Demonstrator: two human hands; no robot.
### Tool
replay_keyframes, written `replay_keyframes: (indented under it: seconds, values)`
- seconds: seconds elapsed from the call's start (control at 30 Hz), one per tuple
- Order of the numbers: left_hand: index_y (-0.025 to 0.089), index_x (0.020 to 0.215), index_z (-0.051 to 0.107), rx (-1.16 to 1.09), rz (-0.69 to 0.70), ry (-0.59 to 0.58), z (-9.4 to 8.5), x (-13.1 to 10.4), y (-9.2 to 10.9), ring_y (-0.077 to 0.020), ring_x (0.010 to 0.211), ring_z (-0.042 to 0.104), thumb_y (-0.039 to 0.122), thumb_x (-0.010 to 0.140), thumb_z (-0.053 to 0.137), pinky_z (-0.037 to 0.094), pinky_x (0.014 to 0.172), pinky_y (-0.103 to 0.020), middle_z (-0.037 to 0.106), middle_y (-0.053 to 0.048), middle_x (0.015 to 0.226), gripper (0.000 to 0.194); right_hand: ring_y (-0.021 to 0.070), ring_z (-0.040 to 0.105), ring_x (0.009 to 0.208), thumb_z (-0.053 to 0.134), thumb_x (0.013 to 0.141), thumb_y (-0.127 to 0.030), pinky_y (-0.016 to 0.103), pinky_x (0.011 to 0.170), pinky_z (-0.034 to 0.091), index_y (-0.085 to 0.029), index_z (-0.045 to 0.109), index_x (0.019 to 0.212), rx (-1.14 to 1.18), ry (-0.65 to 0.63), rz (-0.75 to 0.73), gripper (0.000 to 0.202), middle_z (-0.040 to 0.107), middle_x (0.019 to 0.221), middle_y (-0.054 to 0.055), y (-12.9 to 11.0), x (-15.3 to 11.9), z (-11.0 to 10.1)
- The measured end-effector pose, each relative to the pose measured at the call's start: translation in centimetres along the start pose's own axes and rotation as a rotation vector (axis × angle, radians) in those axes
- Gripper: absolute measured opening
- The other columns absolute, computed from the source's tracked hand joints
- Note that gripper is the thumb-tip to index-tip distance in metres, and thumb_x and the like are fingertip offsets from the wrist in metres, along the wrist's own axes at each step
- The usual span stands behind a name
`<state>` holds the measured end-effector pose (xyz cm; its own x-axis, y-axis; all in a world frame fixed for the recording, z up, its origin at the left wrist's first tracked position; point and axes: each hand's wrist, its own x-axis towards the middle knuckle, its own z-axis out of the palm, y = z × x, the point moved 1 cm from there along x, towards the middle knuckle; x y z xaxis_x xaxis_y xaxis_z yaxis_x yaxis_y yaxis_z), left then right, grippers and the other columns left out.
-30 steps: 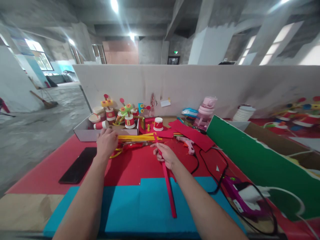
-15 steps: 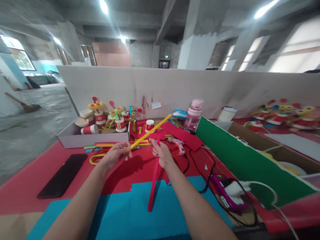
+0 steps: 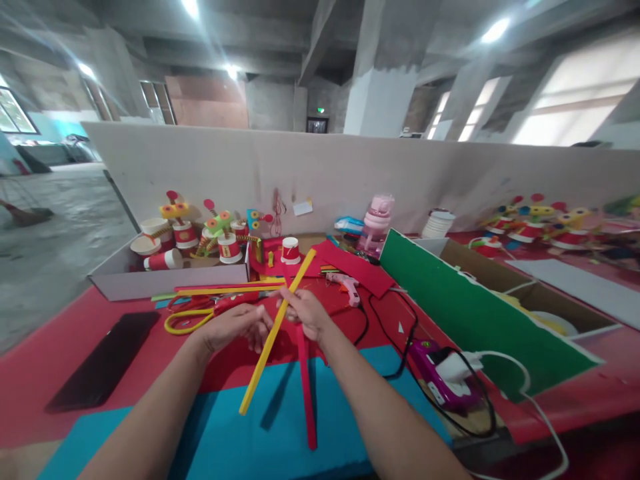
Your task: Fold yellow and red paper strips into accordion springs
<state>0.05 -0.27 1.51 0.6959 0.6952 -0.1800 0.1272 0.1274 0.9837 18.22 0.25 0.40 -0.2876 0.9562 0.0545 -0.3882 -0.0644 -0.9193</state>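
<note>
My right hand (image 3: 304, 313) pinches a yellow strip (image 3: 265, 353) and a red strip (image 3: 307, 393) where they cross in an X. The yellow strip slants from upper right to lower left, and the red one points down over the blue sheet (image 3: 220, 427). Just left of the crossing is my left hand (image 3: 243, 327), its fingers loosely bent and apart, the fingertips close to the yellow strip. Whether they touch it I cannot tell. Behind the left hand lie yellow-handled scissors (image 3: 185, 323) and more strips (image 3: 230, 288).
A black phone (image 3: 103, 363) lies left. A white box (image 3: 165, 279) holds cups and cup figures. Pink glue gun (image 3: 345, 287), paper cup (image 3: 291, 251) and pink bottle (image 3: 377, 223) stand beyond my hands. To the right are a green-sided box (image 3: 470, 307) and a purple power strip (image 3: 443, 383) with cables.
The yellow strip has passed from my left hand into my right and now tilts down to the left across the red strip. My left hand has let go. The view has shifted slightly right.
</note>
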Motion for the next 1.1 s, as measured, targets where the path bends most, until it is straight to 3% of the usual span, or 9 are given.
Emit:
replay_keyframes:
  seconds: [0.13,0.27,0.43,0.5,0.63,0.73,0.83,1.0,1.1]
  values:
    - [0.010,0.070,0.070,0.169,0.006,0.021,0.5,0.5,0.0,-0.0125,0.050,0.055,0.044,0.079,0.063,0.041,0.050,-0.022,0.065,-0.008,0.058,0.036,0.0012,0.022,0.040,0.066,0.074,-0.052,0.020,0.040,0.014,-0.012,0.070,0.085,-0.063,-0.037,0.025,0.042,0.054,0.060,-0.002,0.2,0.0,0.1]
    - [0.010,0.076,0.072,0.152,-0.065,-0.077,0.5,0.4,0.0,-0.0153,0.053,0.060,0.049,0.081,0.059,0.043,0.052,-0.023,0.069,-0.011,0.061,0.041,0.0019,0.024,0.041,0.064,0.074,-0.055,0.020,0.039,0.014,-0.013,0.067,0.077,-0.029,0.163,-0.090,0.043,0.057,0.064,0.001,-1.1,0.4,-1.9]
    - [0.008,0.086,0.070,0.097,-0.049,0.029,0.9,1.1,-0.8,-0.0140,0.052,0.061,0.056,0.080,0.056,0.038,0.046,-0.020,0.071,-0.014,0.068,0.050,0.0018,0.024,0.039,0.064,0.074,-0.055,0.019,0.038,0.016,-0.013,0.068,0.077,-0.084,0.044,0.032,0.043,0.054,0.058,-0.002,0.3,0.4,-0.9]
    - [0.008,0.085,0.070,0.067,-0.030,0.021,1.3,1.4,-1.0,-0.0139,0.053,0.061,0.052,0.079,0.060,0.038,0.047,-0.019,0.070,-0.012,0.066,0.045,0.0030,0.026,0.038,0.062,0.075,-0.056,0.018,0.039,0.019,-0.013,0.068,0.081,-0.141,0.002,0.071,0.044,0.045,0.048,-0.006,1.2,0.4,-0.4]
    - [0.007,0.081,0.069,-0.027,-0.099,0.003,1.6,1.5,-1.1,-0.0162,0.051,0.062,0.048,0.076,0.066,0.043,0.048,-0.022,0.069,-0.012,0.062,0.042,0.0032,0.020,0.036,0.060,0.078,-0.056,0.018,0.038,0.014,-0.012,0.068,0.086,-0.194,0.059,0.029,0.046,0.031,0.039,-0.011,1.4,0.6,-0.9]
    - [0.007,0.090,0.067,-0.164,-0.130,-0.003,1.7,1.5,-1.2,-0.0196,0.055,0.065,0.060,0.079,0.056,0.048,0.053,-0.027,0.069,-0.014,0.066,0.055,0.0034,0.021,0.034,0.059,0.079,-0.056,0.018,0.038,0.015,-0.012,0.068,0.087,-0.207,0.012,0.039,0.045,0.032,0.039,-0.011,0.8,0.4,-1.2]
    - [0.011,0.100,0.063,-0.335,-0.157,-0.103,2.1,1.8,-1.6,-0.0228,0.060,0.067,0.068,0.082,0.039,0.050,0.053,-0.030,0.069,-0.014,0.072,0.064,0.0047,0.029,0.033,0.057,0.080,-0.055,0.019,0.037,0.018,-0.013,0.068,0.091,-0.226,-0.088,0.035,0.045,0.034,0.041,-0.010,0.3,0.0,-0.6]
    - [0.015,0.096,0.061,-0.557,-0.109,-0.158,3.1,2.5,-1.7,-0.0097,0.034,0.043,0.059,0.089,0.034,0.037,0.036,-0.022,0.052,0.001,0.054,0.052,0.0055,0.035,0.037,0.054,0.083,-0.054,0.017,0.041,0.025,-0.016,0.067,0.104,-0.235,-0.169,0.008,0.045,0.041,0.042,-0.009,0.1,-0.4,0.1]
    - [0.014,0.083,0.060,-0.631,-0.148,-0.180,3.1,2.6,-1.6,-0.0051,0.032,0.027,0.059,0.090,0.032,0.026,0.032,-0.018,0.042,0.004,0.049,0.054,0.0048,0.029,0.036,0.054,0.082,-0.055,0.017,0.039,0.019,-0.016,0.065,0.107,-0.210,-0.115,0.059,0.047,0.040,0.042,-0.009,0.1,-0.2,-0.2]
